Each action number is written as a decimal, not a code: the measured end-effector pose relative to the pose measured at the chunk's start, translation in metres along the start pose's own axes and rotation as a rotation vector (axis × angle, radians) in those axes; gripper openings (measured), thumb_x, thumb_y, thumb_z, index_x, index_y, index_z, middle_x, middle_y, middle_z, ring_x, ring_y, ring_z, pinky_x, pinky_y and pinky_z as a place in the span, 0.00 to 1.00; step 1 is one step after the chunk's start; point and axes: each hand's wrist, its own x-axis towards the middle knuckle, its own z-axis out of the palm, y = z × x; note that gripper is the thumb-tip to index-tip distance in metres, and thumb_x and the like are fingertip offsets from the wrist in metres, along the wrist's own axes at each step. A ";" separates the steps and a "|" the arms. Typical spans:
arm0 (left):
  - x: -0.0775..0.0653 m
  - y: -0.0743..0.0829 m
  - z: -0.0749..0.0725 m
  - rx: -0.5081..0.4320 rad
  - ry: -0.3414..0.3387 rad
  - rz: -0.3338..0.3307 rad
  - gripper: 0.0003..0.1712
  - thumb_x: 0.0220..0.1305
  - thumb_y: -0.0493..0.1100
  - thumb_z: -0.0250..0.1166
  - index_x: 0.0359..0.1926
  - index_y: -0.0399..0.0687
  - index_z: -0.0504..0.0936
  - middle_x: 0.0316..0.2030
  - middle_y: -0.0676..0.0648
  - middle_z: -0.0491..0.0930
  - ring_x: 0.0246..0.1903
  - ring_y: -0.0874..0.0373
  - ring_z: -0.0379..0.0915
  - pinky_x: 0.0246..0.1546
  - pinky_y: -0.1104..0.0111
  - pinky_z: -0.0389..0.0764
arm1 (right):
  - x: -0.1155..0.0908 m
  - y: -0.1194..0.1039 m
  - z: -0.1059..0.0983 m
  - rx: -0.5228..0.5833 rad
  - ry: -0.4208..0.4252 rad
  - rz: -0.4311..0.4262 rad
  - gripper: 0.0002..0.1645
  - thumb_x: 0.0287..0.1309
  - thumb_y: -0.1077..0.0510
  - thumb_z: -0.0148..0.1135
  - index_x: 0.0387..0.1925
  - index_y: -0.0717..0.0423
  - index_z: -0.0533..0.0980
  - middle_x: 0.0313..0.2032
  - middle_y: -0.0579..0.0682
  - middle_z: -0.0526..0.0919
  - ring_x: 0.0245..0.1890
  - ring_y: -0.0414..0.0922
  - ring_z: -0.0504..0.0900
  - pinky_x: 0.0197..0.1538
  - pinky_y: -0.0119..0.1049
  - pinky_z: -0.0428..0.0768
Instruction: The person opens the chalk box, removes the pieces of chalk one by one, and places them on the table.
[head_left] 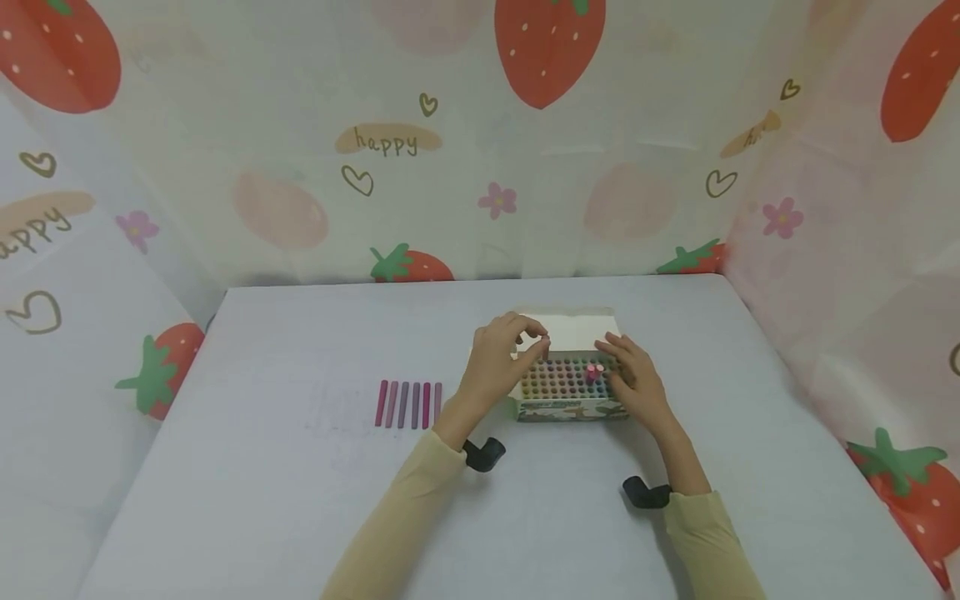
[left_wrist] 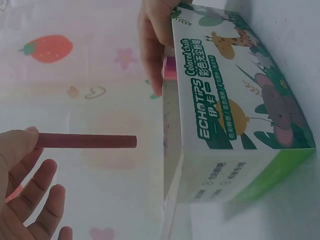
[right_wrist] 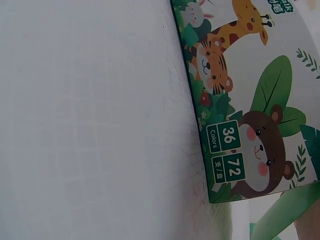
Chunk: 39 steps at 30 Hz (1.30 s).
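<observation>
My left hand [head_left: 492,357] is above the left part of a colored chalk box [head_left: 573,410], pinching one brownish-red chalk stick [left_wrist: 87,141] by its end between thumb and fingertips. In the left wrist view the stick is clear of the box. At the box's right side is my right hand [head_left: 636,382], its fingers fairly straight along the edge and around the back corner. The box stands with its white lid [head_left: 573,332] folded back, showing rows of chalk ends in many colors. Two pink chalks [head_left: 593,372] stick up higher than the others near the right hand.
Several pink, purple and magenta chalk sticks [head_left: 415,406] lie side by side on the white table [head_left: 247,467], left of the box. Black wrist mounts [head_left: 485,455] sit at both cuffs. A strawberry-printed cloth [head_left: 465,167] hangs behind and at the sides.
</observation>
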 end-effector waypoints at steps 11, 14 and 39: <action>-0.021 -0.012 -0.020 -0.120 0.090 0.010 0.08 0.56 0.47 0.60 0.36 0.53 0.77 0.32 0.56 0.76 0.33 0.61 0.70 0.35 0.69 0.69 | 0.000 0.000 0.000 0.007 0.008 -0.009 0.27 0.49 0.70 0.49 0.53 0.54 0.69 0.59 0.55 0.63 0.62 0.59 0.52 0.56 0.61 0.51; -0.025 -0.016 -0.027 -0.165 0.103 0.012 0.08 0.55 0.46 0.60 0.37 0.51 0.77 0.33 0.54 0.76 0.34 0.61 0.70 0.35 0.69 0.69 | 0.000 0.000 0.000 0.007 0.012 -0.007 0.27 0.48 0.70 0.49 0.53 0.54 0.69 0.59 0.55 0.63 0.62 0.59 0.52 0.56 0.62 0.51; -0.071 -0.013 -0.099 -0.252 0.103 -0.237 0.08 0.55 0.39 0.60 0.38 0.44 0.75 0.36 0.49 0.75 0.35 0.55 0.67 0.35 0.69 0.66 | 0.000 0.000 0.001 -0.004 -0.005 0.023 0.26 0.49 0.68 0.49 0.53 0.52 0.70 0.60 0.54 0.62 0.64 0.54 0.51 0.56 0.59 0.53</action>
